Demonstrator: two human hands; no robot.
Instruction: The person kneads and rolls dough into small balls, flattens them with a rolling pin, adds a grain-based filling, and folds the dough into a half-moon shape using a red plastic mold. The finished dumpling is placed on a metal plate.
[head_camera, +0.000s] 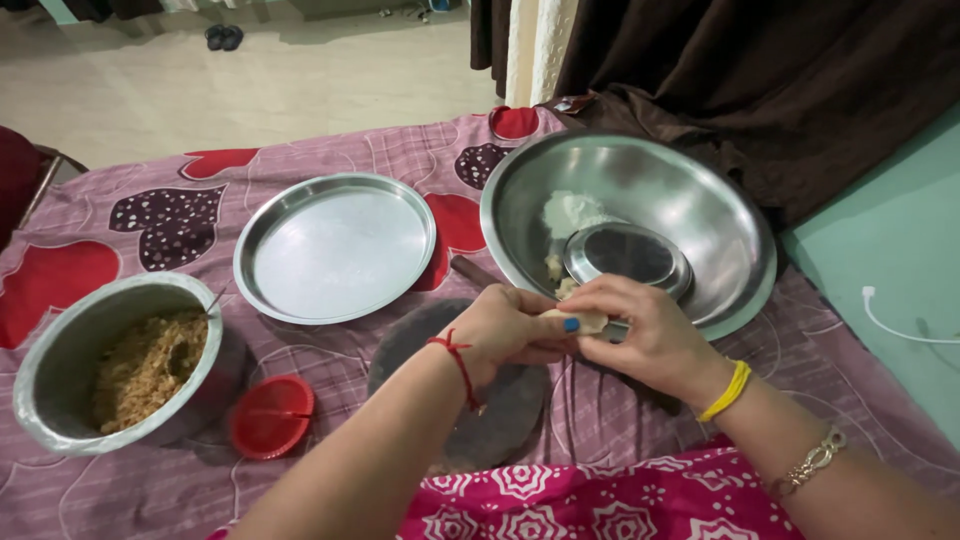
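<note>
left hand (505, 330), right hand (640, 335): pinched round dough (585, 321) (mostly hidden) | rolling pin (475, 271) part-covered

no packages, labels, signs or screens in view

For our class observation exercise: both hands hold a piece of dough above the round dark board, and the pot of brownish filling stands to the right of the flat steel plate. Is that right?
One detail is wrong. In the head view the pot of brownish filling stands to the left of the flat steel plate, not the right. The left hand and right hand do hold the piece of dough above the round dark board.
</note>
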